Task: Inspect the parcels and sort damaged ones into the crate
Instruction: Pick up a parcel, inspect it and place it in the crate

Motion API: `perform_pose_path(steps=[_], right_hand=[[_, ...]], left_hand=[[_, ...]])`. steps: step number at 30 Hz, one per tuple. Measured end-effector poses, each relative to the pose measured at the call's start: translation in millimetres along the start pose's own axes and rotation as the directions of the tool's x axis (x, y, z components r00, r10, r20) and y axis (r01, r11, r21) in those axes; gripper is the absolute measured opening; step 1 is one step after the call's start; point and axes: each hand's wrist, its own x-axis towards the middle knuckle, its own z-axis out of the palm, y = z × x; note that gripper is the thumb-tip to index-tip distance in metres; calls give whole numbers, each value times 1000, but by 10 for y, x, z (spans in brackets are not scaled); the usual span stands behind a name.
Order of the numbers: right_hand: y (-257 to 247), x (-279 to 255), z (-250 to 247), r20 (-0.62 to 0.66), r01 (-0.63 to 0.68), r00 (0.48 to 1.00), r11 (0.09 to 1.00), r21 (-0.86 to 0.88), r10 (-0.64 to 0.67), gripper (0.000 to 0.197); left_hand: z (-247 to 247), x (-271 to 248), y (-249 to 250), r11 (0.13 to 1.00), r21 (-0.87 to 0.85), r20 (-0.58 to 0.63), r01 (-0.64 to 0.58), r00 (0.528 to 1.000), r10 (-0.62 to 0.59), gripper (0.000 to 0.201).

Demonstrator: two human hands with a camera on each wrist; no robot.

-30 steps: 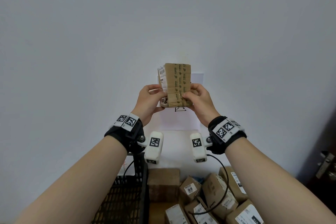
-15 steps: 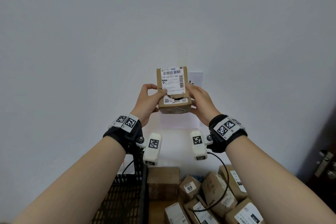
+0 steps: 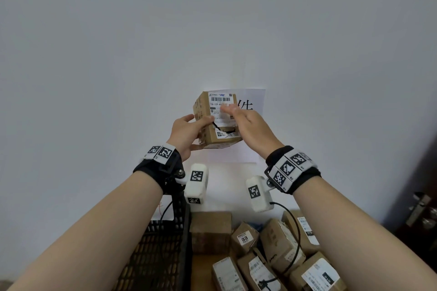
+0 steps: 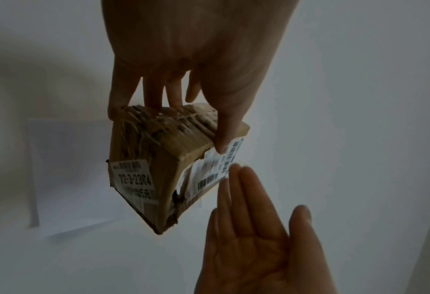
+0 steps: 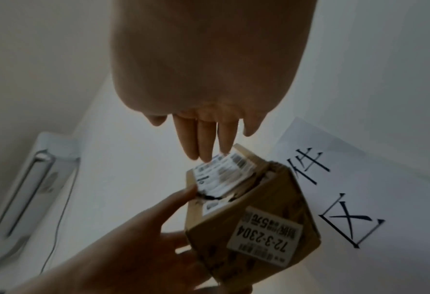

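A small brown cardboard parcel (image 3: 216, 120) is held up in front of the wall, its white shipping label facing me. The label face has a ragged torn hole (image 3: 224, 128) near its lower edge. My left hand (image 3: 189, 132) grips the parcel from the left, thumb on the label face and fingers behind. In the left wrist view the parcel (image 4: 163, 163) shows crumpled tape on one side. My right hand (image 3: 246, 123) is flat with straight fingers just in front of the label, holding nothing; its fingertips (image 5: 203, 151) are at the label's edge. The black mesh crate (image 3: 163, 243) stands below left.
A pile of several labelled parcels (image 3: 272, 250) lies on the table below right, beside a plain brown box (image 3: 210, 231). A paper sign (image 3: 253, 101) hangs on the wall behind the parcel. A dark door with a handle (image 3: 421, 210) stands at the right.
The parcel has been turned from its taped side to its torn label face. My right hand has let go of it and now hovers flat before the label; the left still holds it.
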Motion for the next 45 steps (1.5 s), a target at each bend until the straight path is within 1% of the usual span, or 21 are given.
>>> perform_pose_path(steps=[2,5,6,9,11,15,16,20,23,25,26,28,30,31,32,34,37,39,41,43,45], right_hand=[[-48,-23,41,50,28,998,997,-72,-25,64],[-75,-36,67,74,31,997,993,-114,-22,67],[-84,-37,61,84,25,996,992,-121,-15,68],[-114,-29,50,100,-17,995,992,-125,29,68],[-109,-4,56,91,-54,994,993,-104,63,67],[-59,50,99,95,-63,993,994,-94,72,88],[-53,54,108,101,-63,992,993,-98,72,87],[14,64,136,114,-89,989,994,-70,97,59],[76,80,104,143,-130,981,991,-8,130,55],[83,83,72,171,-129,978,991,39,121,51],[82,83,58,161,-112,982,991,68,100,47],[84,92,35,63,-44,997,995,88,39,37],[97,110,15,-41,5,999,999,32,-4,27],[108,115,15,-57,6,998,1000,-1,-6,23],[127,119,21,-57,-1,998,1000,-20,0,23],[177,124,35,-55,-35,998,999,2,35,27],[228,113,31,-92,-62,993,994,95,71,33],[267,124,3,-141,-58,987,989,137,77,35],[308,132,-29,-175,-81,978,978,191,115,34],[341,131,-51,-173,-129,968,948,290,184,31],[363,124,-63,-164,-151,962,926,347,218,31]], left_hand=[[3,18,-6,1000,4,29,-15,999,15,61],[-20,41,-9,999,22,54,-25,998,24,43],[-32,39,-10,999,31,57,-27,998,25,40],[-49,54,-20,998,47,46,-39,998,37,48],[-44,57,-29,997,54,42,-49,998,46,47],[1,41,-42,996,76,44,-50,998,47,38],[17,36,-42,995,84,47,-51,998,47,35],[34,38,-94,993,115,39,-38,999,33,32],[5,61,-123,993,111,36,-26,999,22,37],[-24,72,-118,996,84,18,-10,1000,8,46],[-32,73,-106,998,66,13,-6,1000,5,52],[-36,72,-78,999,38,8,-5,1000,5,62],[-31,62,-49,1000,27,-3,-15,1000,16,63],[-26,50,-39,1000,25,1,-17,1000,17,63],[-18,36,-31,1000,23,15,-16,1000,15,63],[22,1,-23,1000,21,65,-22,998,20,61],[70,-34,-13,998,46,139,-37,990,30,42],[53,-37,-7,997,71,182,-16,983,2,28],[34,-40,-4,995,100,212,8,977,-30,20],[22,-56,-4,993,119,226,21,973,-48,20],[22,-71,-9,996,88,225,33,973,-52,28]])
